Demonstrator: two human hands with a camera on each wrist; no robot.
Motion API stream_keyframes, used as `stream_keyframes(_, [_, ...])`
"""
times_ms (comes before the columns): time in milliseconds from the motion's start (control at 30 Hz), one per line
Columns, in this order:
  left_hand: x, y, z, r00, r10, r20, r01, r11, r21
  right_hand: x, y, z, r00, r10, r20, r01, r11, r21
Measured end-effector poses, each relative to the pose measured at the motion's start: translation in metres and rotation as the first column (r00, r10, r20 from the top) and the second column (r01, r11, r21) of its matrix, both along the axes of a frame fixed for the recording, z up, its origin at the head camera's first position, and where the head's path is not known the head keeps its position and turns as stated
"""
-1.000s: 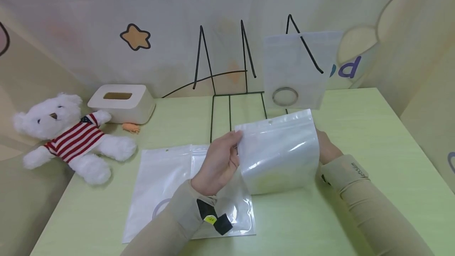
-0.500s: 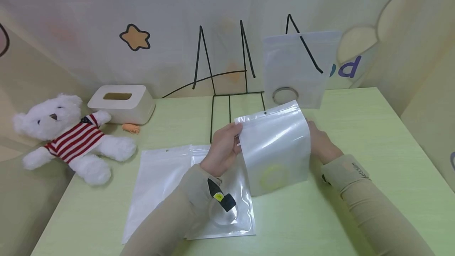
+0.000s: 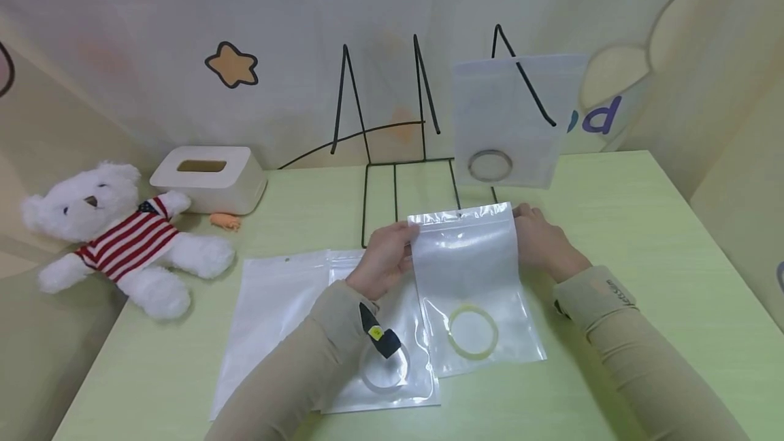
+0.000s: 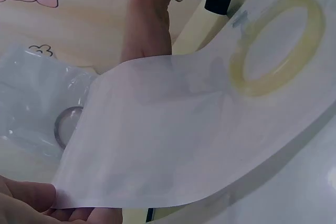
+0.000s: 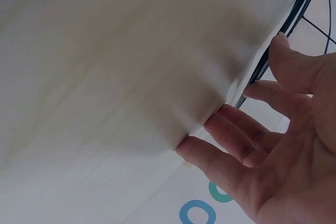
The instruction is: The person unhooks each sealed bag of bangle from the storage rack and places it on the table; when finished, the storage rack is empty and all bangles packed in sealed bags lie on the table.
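Observation:
My left hand (image 3: 382, 260) pinches the top left corner of a white, clear-fronted zip bag (image 3: 465, 260). Inside the bag, near the bottom, lies a yellow ring (image 3: 473, 332). The bag slants down, its lower part close over the table. My right hand (image 3: 545, 243) is at the bag's right edge, its fingers partly hidden in the head view. In the right wrist view its fingers are spread and relaxed, fingertips right at a pale surface. Its thumb and index tips reach a black wire (image 5: 294, 19) of the wire rack (image 3: 365, 206).
Two more zip bags lie on the left: one bag (image 3: 282, 291) and another bag (image 3: 398, 393) showing a pale ring. From the rack's right hook hangs a bag (image 3: 520, 107) with a grey ring. A teddy bear (image 3: 135, 237), tissue box (image 3: 211, 179) and small orange toy (image 3: 225, 221) sit at left.
The bag in my left hand has swung flatter and lower, and its yellow ring now shows clearly. My left hand rose slightly, then came down a little. The right hand has shifted slightly left.

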State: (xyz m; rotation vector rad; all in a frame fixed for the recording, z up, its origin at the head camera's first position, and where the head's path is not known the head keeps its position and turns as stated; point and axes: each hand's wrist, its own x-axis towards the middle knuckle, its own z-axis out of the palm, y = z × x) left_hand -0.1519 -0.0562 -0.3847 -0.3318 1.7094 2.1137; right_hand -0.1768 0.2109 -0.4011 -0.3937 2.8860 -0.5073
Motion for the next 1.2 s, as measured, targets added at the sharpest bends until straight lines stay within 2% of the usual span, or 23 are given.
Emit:
stream_keyframes(133, [0.002, -0.001, -0.003, 0.999, -0.05, -0.006, 0.05, 0.998, -0.048, -0.001, 0.0, -0.001, 1.0, -0.014, 0.012, 0.014, 1.0, 0.005])
stream_keyframes(367, [0.003, -0.002, -0.007, 0.995, -0.101, -0.016, 0.098, 0.989, -0.108, -0.003, 0.0, 0.0, 0.999, -0.029, 0.042, 0.03, 1.0, -0.005])
stream_keyframes(533, [0.005, -0.004, -0.009, 0.989, -0.151, -0.012, 0.144, 0.965, -0.22, -0.002, 0.0, 0.0, 0.999, 0.013, 0.035, -0.014, 0.999, 0.036])
stream_keyframes(633, [0.006, -0.005, -0.011, 0.985, -0.171, -0.01, 0.163, 0.954, -0.252, -0.002, 0.001, 0.0, 0.999, 0.029, 0.029, -0.031, 0.998, 0.056])
stream_keyframes(767, [0.008, -0.006, -0.013, 0.985, -0.172, -0.025, 0.157, 0.944, -0.291, -0.001, 0.0, 0.002, 0.999, 0.022, 0.044, -0.025, 0.998, 0.059])
stream_keyframes(833, [0.008, -0.006, -0.014, 0.982, -0.185, -0.046, 0.159, 0.927, -0.34, -0.001, 0.0, 0.003, 0.999, 0.02, 0.05, -0.023, 0.998, 0.053])
stream_keyframes(933, [0.01, -0.006, -0.013, 0.972, -0.219, -0.087, 0.16, 0.884, -0.439, -0.001, 0.0, 0.004, 0.998, 0.018, 0.06, -0.021, 0.999, 0.041])
stream_keyframes(1033, [0.011, -0.005, -0.011, 0.947, -0.292, -0.131, 0.18, 0.823, -0.539, -0.001, 0.0, 0.004, 0.999, 0.028, 0.046, -0.03, 0.998, 0.047])
stream_keyframes(1133, [0.012, -0.004, -0.01, 0.924, -0.342, -0.169, 0.173, 0.77, -0.614, -0.001, 0.001, 0.003, 0.999, 0.028, 0.044, -0.03, 0.998, 0.051])
stream_keyframes(1200, [0.013, -0.003, -0.01, 0.919, -0.35, -0.182, 0.155, 0.745, -0.649, -0.001, 0.0, 0.003, 0.998, 0.026, 0.05, -0.029, 0.999, 0.047])
